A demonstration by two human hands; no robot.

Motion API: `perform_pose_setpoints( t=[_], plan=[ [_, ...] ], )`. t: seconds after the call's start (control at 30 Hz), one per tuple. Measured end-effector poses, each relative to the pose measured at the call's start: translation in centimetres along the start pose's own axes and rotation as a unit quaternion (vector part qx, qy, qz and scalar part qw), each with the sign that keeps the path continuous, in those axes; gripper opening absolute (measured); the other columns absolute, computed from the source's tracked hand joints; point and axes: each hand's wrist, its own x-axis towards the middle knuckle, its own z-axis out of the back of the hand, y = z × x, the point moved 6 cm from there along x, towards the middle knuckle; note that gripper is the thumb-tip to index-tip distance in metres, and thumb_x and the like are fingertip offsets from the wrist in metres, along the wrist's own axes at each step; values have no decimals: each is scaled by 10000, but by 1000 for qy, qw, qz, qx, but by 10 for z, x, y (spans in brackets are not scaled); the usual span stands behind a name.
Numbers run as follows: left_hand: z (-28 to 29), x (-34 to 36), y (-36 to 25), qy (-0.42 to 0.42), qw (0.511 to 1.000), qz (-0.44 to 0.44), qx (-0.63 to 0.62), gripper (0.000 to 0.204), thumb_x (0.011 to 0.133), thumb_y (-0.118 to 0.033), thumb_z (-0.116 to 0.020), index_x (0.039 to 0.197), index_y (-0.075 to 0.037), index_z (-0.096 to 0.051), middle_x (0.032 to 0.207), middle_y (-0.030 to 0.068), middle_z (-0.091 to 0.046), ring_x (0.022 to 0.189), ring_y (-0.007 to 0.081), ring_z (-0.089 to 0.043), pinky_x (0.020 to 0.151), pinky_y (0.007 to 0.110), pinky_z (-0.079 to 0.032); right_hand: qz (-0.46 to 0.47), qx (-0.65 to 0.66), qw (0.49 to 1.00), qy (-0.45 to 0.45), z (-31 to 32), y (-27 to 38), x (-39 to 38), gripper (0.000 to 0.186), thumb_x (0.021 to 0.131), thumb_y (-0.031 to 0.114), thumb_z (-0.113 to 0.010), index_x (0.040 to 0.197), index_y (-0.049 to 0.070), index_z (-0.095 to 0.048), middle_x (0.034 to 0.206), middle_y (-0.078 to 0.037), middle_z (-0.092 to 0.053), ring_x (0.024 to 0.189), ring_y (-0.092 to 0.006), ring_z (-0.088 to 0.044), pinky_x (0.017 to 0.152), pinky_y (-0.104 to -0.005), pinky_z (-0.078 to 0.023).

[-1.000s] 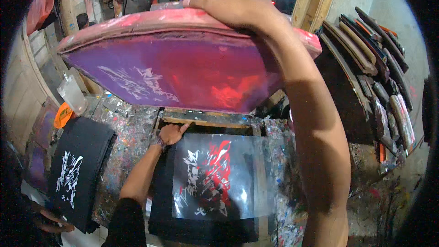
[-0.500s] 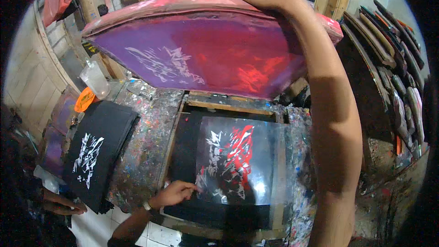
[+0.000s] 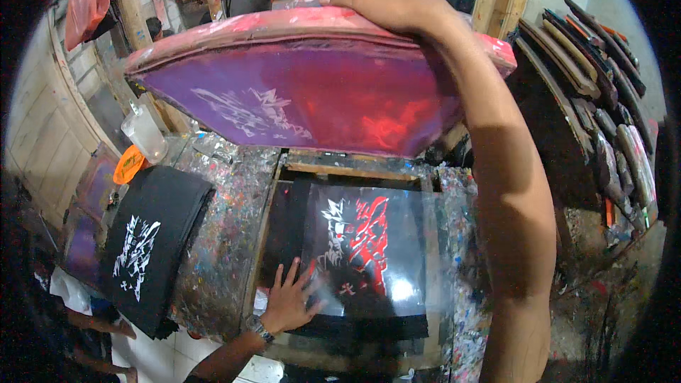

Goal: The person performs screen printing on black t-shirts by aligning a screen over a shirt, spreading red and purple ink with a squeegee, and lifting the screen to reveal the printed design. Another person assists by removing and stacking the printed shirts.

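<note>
Pink-stained and purple underneath, one wooden-framed printing screen (image 3: 312, 92) fills the upper middle of the frame, tilted up by the right hand (image 3: 390, 3), which clamps its top edge so the print below lies uncovered. The left hand (image 3: 291, 301) lies flat with fingers spread at lower centre, steadying one black shirt with a white-and-red figure (image 3: 358, 248) on the paint-spattered bench (image 3: 220, 241). A second black printed shirt (image 3: 149, 241) lies at lower left.
</note>
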Motion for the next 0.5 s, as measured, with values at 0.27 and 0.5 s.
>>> perform_pose_setpoints(
  t=[0.27, 0.5],
  plan=[
    [17, 3, 27, -24, 997, 9, -76, 695, 964, -613, -541, 1560, -272, -434, 1683, 113, -259, 1549, 434, -170, 1225, 645, -98, 15, -3, 999, 46, 4, 9, -5, 761, 982, 657, -419, 1229, -8, -696, 1318, -317, -619, 1239, -469, -599, 1066, -471, -459],
    [22, 15, 65, -12, 999, -17, -38, 754, 874, -569, -687, 1527, -254, -483, 1674, 122, -276, 1547, 388, -211, 1222, 636, -125, 65, 59, 995, 38, 5, 5, 13, 591, 1026, 500, -438, 1325, 41, -658, 1393, -293, -590, 1300, -406, -572, 1108, -433, -411]
  ],
)
